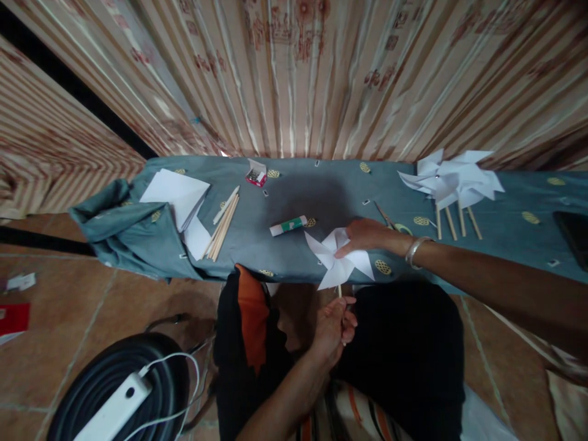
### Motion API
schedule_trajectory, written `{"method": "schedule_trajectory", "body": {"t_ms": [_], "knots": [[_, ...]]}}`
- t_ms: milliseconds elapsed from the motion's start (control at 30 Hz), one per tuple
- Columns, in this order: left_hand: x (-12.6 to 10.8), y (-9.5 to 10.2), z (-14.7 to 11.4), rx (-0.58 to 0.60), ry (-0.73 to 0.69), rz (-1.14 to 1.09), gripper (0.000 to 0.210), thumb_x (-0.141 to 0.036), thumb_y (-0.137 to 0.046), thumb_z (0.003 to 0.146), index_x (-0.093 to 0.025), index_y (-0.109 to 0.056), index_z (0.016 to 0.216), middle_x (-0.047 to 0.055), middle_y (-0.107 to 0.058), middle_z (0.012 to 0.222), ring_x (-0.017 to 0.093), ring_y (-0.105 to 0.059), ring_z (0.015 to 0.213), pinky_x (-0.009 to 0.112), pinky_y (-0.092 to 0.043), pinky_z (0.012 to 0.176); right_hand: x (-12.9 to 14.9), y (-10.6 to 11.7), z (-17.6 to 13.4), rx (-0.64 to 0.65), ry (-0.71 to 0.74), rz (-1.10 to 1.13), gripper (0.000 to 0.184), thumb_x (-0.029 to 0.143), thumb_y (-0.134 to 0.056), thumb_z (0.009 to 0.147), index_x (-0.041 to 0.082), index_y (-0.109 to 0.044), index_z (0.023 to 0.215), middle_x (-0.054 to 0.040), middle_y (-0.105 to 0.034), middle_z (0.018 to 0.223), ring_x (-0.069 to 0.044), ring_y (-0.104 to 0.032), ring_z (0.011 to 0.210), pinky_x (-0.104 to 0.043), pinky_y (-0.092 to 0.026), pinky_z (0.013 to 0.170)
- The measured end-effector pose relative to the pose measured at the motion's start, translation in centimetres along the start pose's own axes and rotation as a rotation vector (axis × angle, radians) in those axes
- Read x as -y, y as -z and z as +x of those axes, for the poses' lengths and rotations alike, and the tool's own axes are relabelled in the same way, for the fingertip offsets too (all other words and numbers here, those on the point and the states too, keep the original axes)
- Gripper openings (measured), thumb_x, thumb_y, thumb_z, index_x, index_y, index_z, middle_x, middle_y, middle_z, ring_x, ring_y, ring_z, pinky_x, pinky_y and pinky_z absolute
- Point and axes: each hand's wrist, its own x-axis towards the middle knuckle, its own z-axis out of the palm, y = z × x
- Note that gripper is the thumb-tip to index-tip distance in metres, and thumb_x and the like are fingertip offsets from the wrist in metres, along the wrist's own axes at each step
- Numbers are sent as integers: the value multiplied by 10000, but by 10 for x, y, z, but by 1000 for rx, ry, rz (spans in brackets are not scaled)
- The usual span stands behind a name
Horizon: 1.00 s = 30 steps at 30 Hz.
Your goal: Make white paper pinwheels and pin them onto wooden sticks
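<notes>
A white paper pinwheel (328, 260) on a thin wooden stick (340, 290) is held over the near edge of the cloth-covered table. My left hand (331, 324) is wrapped round the stick below the paper blades. With closed fingers, my right hand (365, 237) presses at the pinwheel's centre and upper blades; a silver bangle circles that wrist. Just beyond the pinwheel lies a green and white glue stick (288, 225). Beside my right wrist, scissors (390, 222) with yellowish handles rest on the cloth.
Several finished pinwheels (450, 177) lie at the right, near a dark phone (572, 236). Wooden sticks (224, 226), folded white paper (177, 193) and a small red box of pins (256, 174) are at the left. A coiled black hose (160, 373) sits on the floor.
</notes>
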Motion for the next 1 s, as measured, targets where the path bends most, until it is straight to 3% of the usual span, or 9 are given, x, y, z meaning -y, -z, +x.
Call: {"method": "schedule_trajectory", "body": {"t_ms": [167,467,800,900,1000], "knots": [[-1,-2,0,-9,5,-11,662,-642,-817,560,-114,-630,912,-55,-531,462,16,-274,295,218,-85,372,0,-2,2,17,-8,16,697,809,-674,571,156,-770,796,-160,-729,726,-296,-700,735,-333,-442,585],[-2,-1,0,-12,21,-3,690,-655,-819,534,-113,-625,914,-58,-532,457,15,-272,291,213,-77,364,-1,-6,5,-3,-15,8,761,837,-654,556,132,-771,818,-191,-736,802,-316,-699,743,-336,-425,543],[-7,4,-3,23,-62,63,653,-623,-817,564,-109,-642,925,-55,-548,475,21,-297,298,210,-87,364,-3,-6,-13,-86,43,82,560,750,-648,662,194,-709,633,-102,-695,655,-240,-641,618,-315,-358,526],[-11,3,-4,33,-85,77,653,-624,-817,556,-111,-642,919,-61,-546,464,19,-280,286,206,-78,355,-4,-4,-24,-165,-4,155,530,723,-644,693,202,-670,599,-78,-690,649,-212,-617,593,-303,-335,513],[-19,-1,-7,39,-107,101,644,-631,-805,569,-113,-636,912,-59,-553,462,19,-281,282,201,-86,342,-8,-3,-38,-357,-83,288,486,690,-658,711,205,-672,672,-67,-706,697,-203,-620,618,-292,-345,522]]}}
